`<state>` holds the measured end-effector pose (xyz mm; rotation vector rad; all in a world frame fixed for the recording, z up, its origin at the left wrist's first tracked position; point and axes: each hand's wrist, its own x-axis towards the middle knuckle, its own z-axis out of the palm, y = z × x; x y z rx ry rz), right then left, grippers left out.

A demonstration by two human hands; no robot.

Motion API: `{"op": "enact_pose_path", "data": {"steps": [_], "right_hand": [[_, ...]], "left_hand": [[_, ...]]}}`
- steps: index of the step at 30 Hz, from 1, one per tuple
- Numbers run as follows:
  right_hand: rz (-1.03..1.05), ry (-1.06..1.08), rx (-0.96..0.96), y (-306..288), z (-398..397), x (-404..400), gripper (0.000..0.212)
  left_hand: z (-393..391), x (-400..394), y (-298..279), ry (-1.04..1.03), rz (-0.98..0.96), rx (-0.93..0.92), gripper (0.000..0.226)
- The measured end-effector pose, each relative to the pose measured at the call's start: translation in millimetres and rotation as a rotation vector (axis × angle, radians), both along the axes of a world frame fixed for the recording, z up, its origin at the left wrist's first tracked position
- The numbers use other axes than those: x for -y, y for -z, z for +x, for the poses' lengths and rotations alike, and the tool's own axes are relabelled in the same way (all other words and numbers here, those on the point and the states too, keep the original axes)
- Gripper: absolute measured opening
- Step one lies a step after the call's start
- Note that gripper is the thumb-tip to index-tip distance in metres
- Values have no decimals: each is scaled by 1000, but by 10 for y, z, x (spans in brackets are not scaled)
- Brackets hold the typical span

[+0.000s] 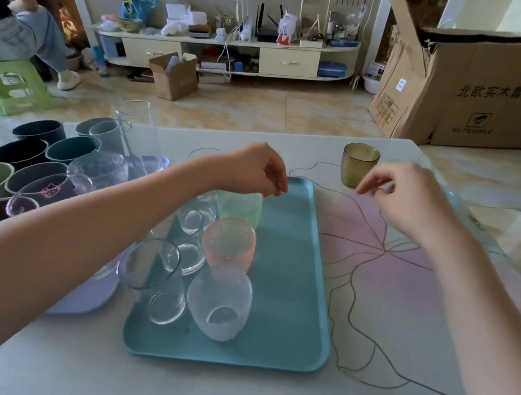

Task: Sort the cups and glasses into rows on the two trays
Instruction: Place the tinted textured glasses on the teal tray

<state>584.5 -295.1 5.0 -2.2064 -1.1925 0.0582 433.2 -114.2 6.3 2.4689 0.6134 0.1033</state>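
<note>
A teal tray (pixel 291 272) lies in the middle of the table. Its left side holds a column of clear glasses (pixel 166 288). Beside them stand a green frosted glass (pixel 243 208), a pink frosted glass (pixel 228 242) and a clear frosted glass (pixel 219 301). My left hand (pixel 257 170) hovers just above the green glass, fingers drooping, holding nothing. An amber glass (pixel 358 169) stands on the table beyond the tray's far right corner. My right hand (pixel 404 202) is beside it, fingers loosely curled, not touching it. At the left, a lavender tray (pixel 88 299) carries dark, green and teal cups (pixel 33 157) and clear glasses.
A bluish object (pixel 452 196) shows partly behind my right wrist. A tall clear glass (pixel 138 130) stands at the table's far left. Beyond the table are a large cardboard box (pixel 480 89), a TV shelf (pixel 229 49), and a person on a green stool (pixel 10 87).
</note>
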Motion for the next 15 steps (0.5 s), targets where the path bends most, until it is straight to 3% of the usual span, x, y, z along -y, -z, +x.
{"op": "enact_pose_path", "data": {"steps": [2, 4, 7, 10, 13, 15], "right_hand": [[2, 267, 19, 168, 355, -45, 34], [-49, 395, -39, 333, 570, -92, 36], [-204, 397, -75, 524, 682, -103, 47], [-243, 424, -38, 594, 732, -89, 45], [-230, 461, -13, 602, 746, -111, 38], [-219, 467, -26, 614, 761, -119, 35]], "left_hand": [[305, -39, 33, 15, 97, 37, 25], [651, -63, 75, 43, 188, -4, 30], [1214, -72, 191, 99, 419, -91, 38], [1719, -17, 274, 80, 660, -178, 37], [2059, 61, 318, 14, 665, -215, 18], [2191, 57, 398, -13, 648, -234, 25]]}}
